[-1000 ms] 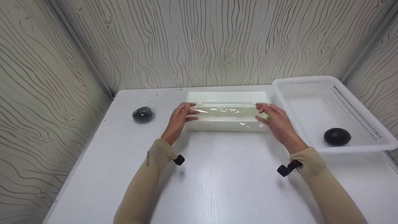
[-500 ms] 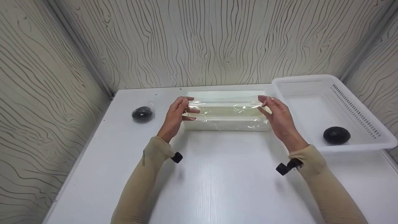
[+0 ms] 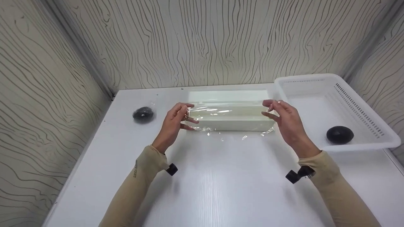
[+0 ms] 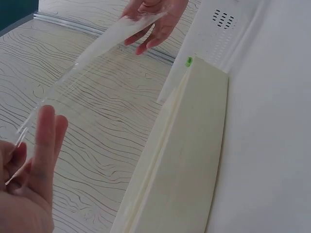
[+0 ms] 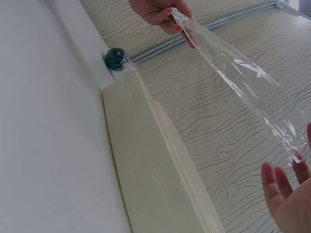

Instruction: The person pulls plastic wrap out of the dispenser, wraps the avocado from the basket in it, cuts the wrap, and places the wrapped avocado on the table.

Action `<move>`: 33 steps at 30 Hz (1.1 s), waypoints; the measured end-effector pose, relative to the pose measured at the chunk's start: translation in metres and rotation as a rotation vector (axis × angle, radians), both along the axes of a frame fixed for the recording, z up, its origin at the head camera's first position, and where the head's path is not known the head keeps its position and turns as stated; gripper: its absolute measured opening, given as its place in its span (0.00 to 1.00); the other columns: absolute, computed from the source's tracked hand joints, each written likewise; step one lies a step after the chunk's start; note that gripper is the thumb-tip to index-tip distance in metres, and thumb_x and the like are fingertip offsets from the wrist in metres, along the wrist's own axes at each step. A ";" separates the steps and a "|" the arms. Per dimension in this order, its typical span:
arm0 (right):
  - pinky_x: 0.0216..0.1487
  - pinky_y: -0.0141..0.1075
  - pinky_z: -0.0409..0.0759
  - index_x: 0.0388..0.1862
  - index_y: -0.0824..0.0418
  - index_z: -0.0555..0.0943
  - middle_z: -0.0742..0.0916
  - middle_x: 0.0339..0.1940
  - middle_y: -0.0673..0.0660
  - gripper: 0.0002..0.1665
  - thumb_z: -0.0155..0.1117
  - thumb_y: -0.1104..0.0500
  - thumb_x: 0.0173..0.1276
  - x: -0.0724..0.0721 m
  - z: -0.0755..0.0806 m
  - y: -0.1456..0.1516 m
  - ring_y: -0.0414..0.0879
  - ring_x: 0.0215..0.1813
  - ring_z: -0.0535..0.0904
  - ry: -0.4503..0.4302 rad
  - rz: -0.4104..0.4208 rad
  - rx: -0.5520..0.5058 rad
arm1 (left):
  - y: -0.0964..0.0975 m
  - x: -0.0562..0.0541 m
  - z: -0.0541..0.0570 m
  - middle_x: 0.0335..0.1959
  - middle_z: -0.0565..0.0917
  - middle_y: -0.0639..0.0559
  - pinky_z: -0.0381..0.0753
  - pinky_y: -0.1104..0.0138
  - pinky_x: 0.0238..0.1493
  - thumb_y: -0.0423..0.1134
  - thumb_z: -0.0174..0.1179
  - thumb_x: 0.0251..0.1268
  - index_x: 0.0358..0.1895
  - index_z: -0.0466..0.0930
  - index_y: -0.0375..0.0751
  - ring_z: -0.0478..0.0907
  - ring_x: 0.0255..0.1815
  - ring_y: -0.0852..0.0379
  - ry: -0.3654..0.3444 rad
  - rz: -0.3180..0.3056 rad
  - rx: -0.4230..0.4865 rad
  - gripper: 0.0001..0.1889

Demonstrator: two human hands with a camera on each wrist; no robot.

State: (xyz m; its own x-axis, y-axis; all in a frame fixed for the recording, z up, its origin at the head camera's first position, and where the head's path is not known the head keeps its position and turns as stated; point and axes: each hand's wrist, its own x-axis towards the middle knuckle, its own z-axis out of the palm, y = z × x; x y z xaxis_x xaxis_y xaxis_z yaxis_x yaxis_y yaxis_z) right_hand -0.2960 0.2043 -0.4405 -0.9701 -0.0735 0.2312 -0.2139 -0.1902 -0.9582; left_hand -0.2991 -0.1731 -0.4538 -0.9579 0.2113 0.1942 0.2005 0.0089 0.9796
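A sheet of clear plastic wrap (image 5: 238, 73) stretches between both hands, above a long white wrap dispenser box (image 4: 189, 145). My left hand (image 3: 173, 123) pinches one end of the film between thumb and fingertips. At the other end my right hand (image 3: 285, 121) pinches it the same way, its other fingers spread. In the left wrist view the film hangs in the air, apart from the box, with a small green tab (image 4: 189, 61) at the box's far end. A dark egg-shaped object (image 3: 143, 115), wrapped in clear film, lies on the table to the left.
A white plastic basket (image 3: 363, 147) stands at the right, its near left side close to my right hand. One dark egg-shaped object (image 3: 340, 135) lies in it. Wood-grain patterned panels (image 3: 202, 41) enclose the white table (image 3: 202, 183) at the back and sides.
The film has come toward me, its lower edge now hanging past the box's front. Both hands rose slightly, then came back down and nearer, the left shifting left.
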 end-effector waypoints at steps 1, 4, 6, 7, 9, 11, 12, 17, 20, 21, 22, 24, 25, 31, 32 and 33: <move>0.60 0.39 0.85 0.32 0.62 0.78 0.86 0.52 0.51 0.19 0.55 0.53 0.83 0.003 0.000 0.000 0.47 0.62 0.81 0.002 -0.005 0.016 | -0.001 0.003 -0.001 0.56 0.80 0.36 0.91 0.57 0.40 0.51 0.46 0.85 0.60 0.77 0.41 0.89 0.46 0.46 -0.005 -0.005 -0.001 0.19; 0.51 0.38 0.88 0.33 0.66 0.78 0.87 0.49 0.50 0.19 0.55 0.54 0.83 0.012 -0.003 0.002 0.46 0.54 0.87 -0.005 -0.009 0.075 | -0.006 0.013 -0.005 0.57 0.81 0.37 0.92 0.57 0.40 0.50 0.48 0.85 0.54 0.77 0.39 0.89 0.42 0.48 -0.032 -0.020 -0.008 0.18; 0.41 0.36 0.89 0.34 0.68 0.80 0.88 0.45 0.50 0.18 0.56 0.56 0.83 0.021 -0.008 0.004 0.45 0.43 0.90 -0.030 -0.003 0.118 | -0.009 0.020 -0.010 0.57 0.83 0.41 0.92 0.58 0.38 0.49 0.49 0.85 0.49 0.76 0.38 0.90 0.37 0.49 -0.069 -0.046 -0.024 0.16; 0.35 0.35 0.88 0.33 0.68 0.80 0.89 0.43 0.49 0.18 0.56 0.57 0.83 0.026 -0.011 0.006 0.44 0.37 0.90 -0.046 0.004 0.134 | -0.011 0.024 -0.012 0.57 0.84 0.42 0.92 0.59 0.37 0.49 0.49 0.85 0.47 0.75 0.39 0.89 0.34 0.50 -0.091 -0.063 -0.035 0.16; 0.25 0.34 0.86 0.33 0.68 0.82 0.89 0.38 0.50 0.17 0.56 0.59 0.82 0.033 -0.017 0.010 0.42 0.25 0.87 -0.078 0.028 0.178 | -0.015 0.032 -0.017 0.52 0.87 0.43 0.91 0.61 0.34 0.48 0.50 0.84 0.46 0.75 0.39 0.89 0.28 0.51 -0.135 -0.114 -0.058 0.15; 0.18 0.33 0.82 0.34 0.69 0.83 0.90 0.33 0.50 0.17 0.56 0.60 0.82 0.039 -0.025 0.014 0.41 0.17 0.82 -0.111 0.063 0.232 | -0.021 0.038 -0.023 0.46 0.89 0.42 0.89 0.63 0.29 0.48 0.50 0.84 0.44 0.74 0.39 0.87 0.23 0.52 -0.170 -0.178 -0.091 0.14; 0.16 0.32 0.80 0.35 0.71 0.82 0.90 0.33 0.50 0.18 0.56 0.60 0.82 0.041 -0.029 0.016 0.41 0.16 0.80 -0.120 0.089 0.259 | -0.023 0.039 -0.026 0.44 0.90 0.42 0.88 0.64 0.27 0.48 0.50 0.84 0.44 0.73 0.39 0.86 0.21 0.53 -0.181 -0.204 -0.110 0.14; 0.16 0.31 0.79 0.38 0.78 0.78 0.89 0.31 0.50 0.23 0.56 0.55 0.83 0.041 -0.049 0.028 0.40 0.17 0.80 -0.193 0.269 0.417 | -0.034 0.043 -0.041 0.34 0.91 0.44 0.82 0.68 0.22 0.47 0.49 0.85 0.42 0.72 0.33 0.82 0.17 0.58 -0.246 -0.330 -0.217 0.18; 0.17 0.31 0.80 0.38 0.78 0.78 0.87 0.30 0.53 0.25 0.57 0.54 0.82 0.041 -0.058 0.032 0.40 0.17 0.81 -0.244 0.360 0.509 | -0.039 0.045 -0.049 0.31 0.91 0.46 0.82 0.68 0.23 0.46 0.49 0.85 0.46 0.71 0.25 0.82 0.18 0.59 -0.288 -0.378 -0.281 0.20; 0.17 0.31 0.80 0.38 0.78 0.78 0.87 0.29 0.53 0.24 0.57 0.54 0.82 0.041 -0.061 0.033 0.40 0.16 0.81 -0.257 0.383 0.541 | -0.040 0.045 -0.051 0.30 0.90 0.46 0.82 0.68 0.24 0.45 0.49 0.85 0.47 0.71 0.24 0.82 0.18 0.59 -0.298 -0.388 -0.302 0.20; 0.18 0.31 0.81 0.39 0.78 0.79 0.87 0.28 0.54 0.24 0.57 0.54 0.82 0.042 -0.063 0.034 0.40 0.16 0.81 -0.270 0.404 0.569 | -0.041 0.045 -0.053 0.30 0.90 0.46 0.83 0.68 0.25 0.44 0.49 0.84 0.48 0.71 0.23 0.83 0.19 0.59 -0.308 -0.396 -0.321 0.20; 0.19 0.32 0.82 0.40 0.77 0.81 0.86 0.25 0.54 0.23 0.58 0.54 0.81 0.045 -0.066 0.036 0.40 0.16 0.82 -0.296 0.438 0.616 | -0.041 0.046 -0.057 0.29 0.90 0.46 0.83 0.68 0.26 0.43 0.50 0.84 0.47 0.72 0.25 0.84 0.20 0.59 -0.322 -0.404 -0.356 0.18; 0.19 0.32 0.82 0.40 0.76 0.81 0.87 0.24 0.54 0.23 0.59 0.54 0.81 0.046 -0.068 0.037 0.40 0.17 0.82 -0.306 0.454 0.634 | -0.040 0.046 -0.058 0.29 0.90 0.46 0.84 0.67 0.27 0.43 0.50 0.84 0.47 0.73 0.25 0.84 0.21 0.58 -0.330 -0.406 -0.373 0.18; 0.24 0.37 0.87 0.38 0.73 0.84 0.88 0.23 0.58 0.20 0.62 0.54 0.79 0.049 -0.073 0.042 0.43 0.21 0.85 -0.316 0.514 0.724 | -0.035 0.046 -0.064 0.29 0.90 0.42 0.85 0.67 0.27 0.41 0.52 0.82 0.42 0.76 0.29 0.84 0.23 0.57 -0.347 -0.391 -0.458 0.15; 0.24 0.38 0.88 0.37 0.72 0.85 0.88 0.23 0.58 0.20 0.63 0.55 0.78 0.049 -0.074 0.042 0.43 0.21 0.86 -0.316 0.517 0.739 | -0.035 0.046 -0.065 0.29 0.90 0.41 0.85 0.67 0.27 0.41 0.52 0.82 0.42 0.76 0.30 0.84 0.22 0.57 -0.345 -0.389 -0.471 0.14; 0.25 0.39 0.88 0.36 0.71 0.85 0.88 0.23 0.58 0.19 0.63 0.54 0.78 0.048 -0.075 0.043 0.44 0.21 0.86 -0.317 0.519 0.753 | -0.034 0.046 -0.065 0.29 0.89 0.41 0.84 0.67 0.26 0.40 0.52 0.82 0.42 0.77 0.30 0.84 0.22 0.56 -0.341 -0.388 -0.484 0.14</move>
